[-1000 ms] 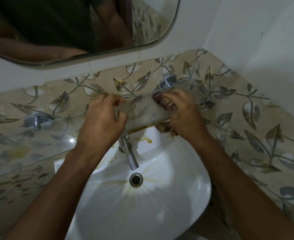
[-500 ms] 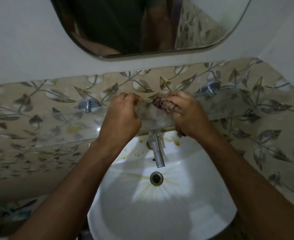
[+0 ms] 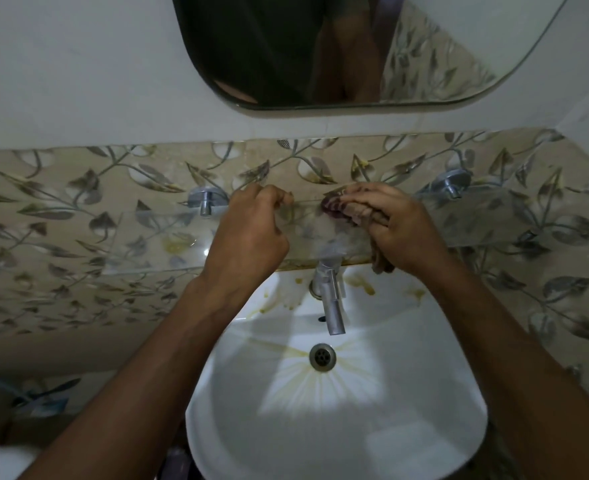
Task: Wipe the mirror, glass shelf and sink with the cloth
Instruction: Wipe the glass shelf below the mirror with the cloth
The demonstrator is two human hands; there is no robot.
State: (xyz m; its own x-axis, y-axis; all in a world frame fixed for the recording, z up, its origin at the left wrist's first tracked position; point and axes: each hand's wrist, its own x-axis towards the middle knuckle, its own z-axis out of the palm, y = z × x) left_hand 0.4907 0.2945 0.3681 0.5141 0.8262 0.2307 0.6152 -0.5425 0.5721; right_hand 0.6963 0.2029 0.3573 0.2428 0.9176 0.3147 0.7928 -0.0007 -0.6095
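Observation:
A clear glass shelf (image 3: 154,237) runs along the leaf-patterned wall above a white sink (image 3: 424,427) with yellowish stains. My right hand (image 3: 400,230) presses a bunched brownish cloth (image 3: 348,209) onto the middle of the shelf. My left hand (image 3: 251,233) rests beside it on the shelf, fingers curled at the shelf's back edge; whether it grips the glass is unclear. The mirror (image 3: 355,50) hangs above and reflects a person's dark torso.
A chrome tap (image 3: 331,299) juts out over the sink drain (image 3: 322,356), just below the shelf. Chrome shelf brackets (image 3: 204,200) (image 3: 454,183) sit left and right of my hands. A white side wall closes in at the far right. A blue hose (image 3: 19,393) lies low left.
The view has swung right and up, so mirror and sink sit more central. Both hands stay at the shelf's middle, the right one still bunching the cloth on the glass.

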